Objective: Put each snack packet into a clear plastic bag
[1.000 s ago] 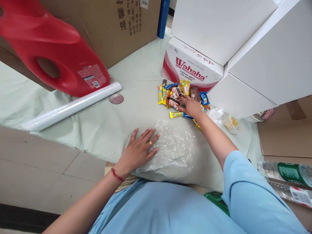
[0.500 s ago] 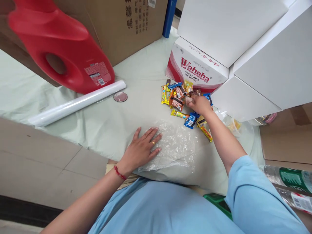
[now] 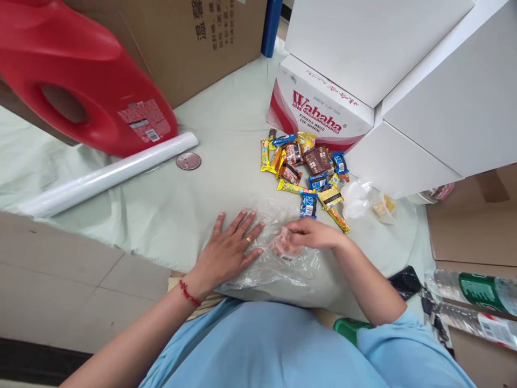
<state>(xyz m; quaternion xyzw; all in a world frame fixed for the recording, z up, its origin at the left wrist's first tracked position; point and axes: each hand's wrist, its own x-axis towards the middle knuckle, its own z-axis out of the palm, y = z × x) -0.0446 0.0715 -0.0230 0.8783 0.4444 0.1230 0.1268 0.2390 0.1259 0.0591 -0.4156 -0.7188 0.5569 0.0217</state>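
My left hand [image 3: 232, 245] lies flat with fingers spread, its fingertips on the left side of a crumpled clear plastic bag [image 3: 301, 272]. Over the same bag, my right hand [image 3: 309, 235] is closed on a small pinkish snack packet [image 3: 286, 247] in a clear wrapper with a barcode. Whether the packet is above or inside the plastic I cannot tell. Beyond my hands lies a pile of wrapped snacks: a brown packet [image 3: 316, 160], a blue packet [image 3: 308, 206], a yellow stick packet [image 3: 296, 188] and several others.
A white and red water carton [image 3: 319, 108] stands behind the snacks. To the left are a red jug [image 3: 100, 91], a white plastic roll [image 3: 109, 172] and a round brown disc [image 3: 188, 160]. On the right lie a white bag [image 3: 355, 198], a black phone [image 3: 406, 283] and bottles [image 3: 472, 288].
My right hand has come from the snack pile back toward me to the clear bag, with the pinkish packet in it. My left hand stays on the bag. The view has shifted slightly.
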